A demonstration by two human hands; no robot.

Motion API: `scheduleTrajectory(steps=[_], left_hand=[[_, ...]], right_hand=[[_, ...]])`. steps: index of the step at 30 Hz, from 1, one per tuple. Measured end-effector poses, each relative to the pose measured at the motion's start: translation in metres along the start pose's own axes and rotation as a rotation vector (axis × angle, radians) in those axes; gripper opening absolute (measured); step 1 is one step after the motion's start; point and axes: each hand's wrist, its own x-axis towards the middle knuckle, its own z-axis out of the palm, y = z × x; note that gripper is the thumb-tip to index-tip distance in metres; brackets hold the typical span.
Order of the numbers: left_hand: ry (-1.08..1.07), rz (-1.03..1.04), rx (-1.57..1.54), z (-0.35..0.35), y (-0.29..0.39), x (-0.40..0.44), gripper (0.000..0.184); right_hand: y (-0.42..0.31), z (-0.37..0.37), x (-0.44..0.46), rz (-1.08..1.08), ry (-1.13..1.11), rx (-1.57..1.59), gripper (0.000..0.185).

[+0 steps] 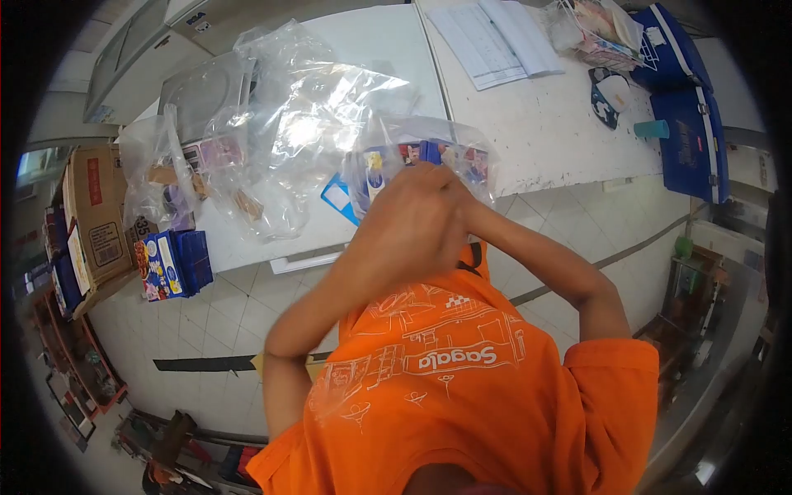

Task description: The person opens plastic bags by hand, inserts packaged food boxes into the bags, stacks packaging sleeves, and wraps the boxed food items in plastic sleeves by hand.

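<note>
Hands bunched at the bag!

Orange T-shirt [470,363] closest, and here's the left hand [396,231] overlapping the right hand [445,190], fingers hidden, grip impossible to tell, right against the clear plastic bag [408,128] of packs [478,162] at the white surface's [227,243] front edge.

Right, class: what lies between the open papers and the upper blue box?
A wire basket holding plastic bags lies between the open papers and the upper blue box, as the head view shows.

A teal cup [651,129] is beside blue cases [688,142].
</note>
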Motion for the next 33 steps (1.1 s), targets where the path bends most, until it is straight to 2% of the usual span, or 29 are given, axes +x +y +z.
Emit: scheduleTrajectory(steps=[2,4,7,10,11,14,15,17,19,22,23,25,29,31,33], left_hand=[[-0.669,-0.465,0.155,0.032,-0.035,0.023,0.028],[-0.833,-0.455,0.253,0.057,-0.071,0.019,0.038],[-0.752,-0.315,0.38,0.109,-0.125,-0.009,0.052],[-0.58,0.06,0.618,0.148,-0.168,-0.025,0.072],[-0.62,0.03,0.625,0.145,-0.164,-0.021,0.075],[-0.71,0.002,0.628,0.135,-0.152,-0.015,0.081],[-0.713,0.028,0.622,0.134,-0.156,-0.017,0.082],[-0.663,0.113,0.632,0.132,-0.166,-0.025,0.083],[-0.557,0.225,0.663,0.135,-0.179,-0.034,0.082],[-0.63,-0.017,0.56,0.132,-0.151,-0.031,0.084],[-0.681,-0.012,0.599,0.142,-0.153,-0.031,0.084],[-0.777,0.002,0.682,0.166,-0.166,-0.028,0.085],[-0.617,-0.042,0.659,0.173,-0.156,-0.023,0.08],[-0.523,-0.049,0.595,0.178,-0.157,-0.017,0.077],[-0.517,0.006,0.659,0.198,-0.168,-0.011,0.077]], right_hand=[[-0.019,-0.009,-0.01,-0.053,0.035,-0.359,0.054],[-0.023,-0.011,-0.02,0.003,0.068,-0.399,0.054],[-0.038,-0.015,-0.042,0.135,0.164,-0.293,0.052],[-0.036,-0.033,-0.069,0.25,0.323,-0.169,0.051],[-0.034,-0.04,-0.079,0.288,0.384,-0.137,0.051],[-0.04,-0.055,-0.099,0.508,0.898,-0.611,0.045],[-0.036,-0.059,-0.102,0.603,0.946,-0.772,0.041],[0.004,-0.059,-0.115,0.701,0.967,-0.609,0.033],[0.077,-0.033,-0.141,0.659,0.884,0.034,0.026],[0.001,-0.094,-0.141,0.735,0.981,0.43,0.02],[-0.022,-0.107,-0.141,0.631,1.082,0.47,0.019],[-0.06,-0.127,-0.14,0.55,1.061,0.471,0.019],[-0.095,-0.139,-0.121,0.409,1.039,0.411,0.02],[-0.089,-0.144,-0.123,0.447,1.002,0.423,0.02],[-0.074,-0.151,-0.126,0.483,0.973,0.395,0.02]])
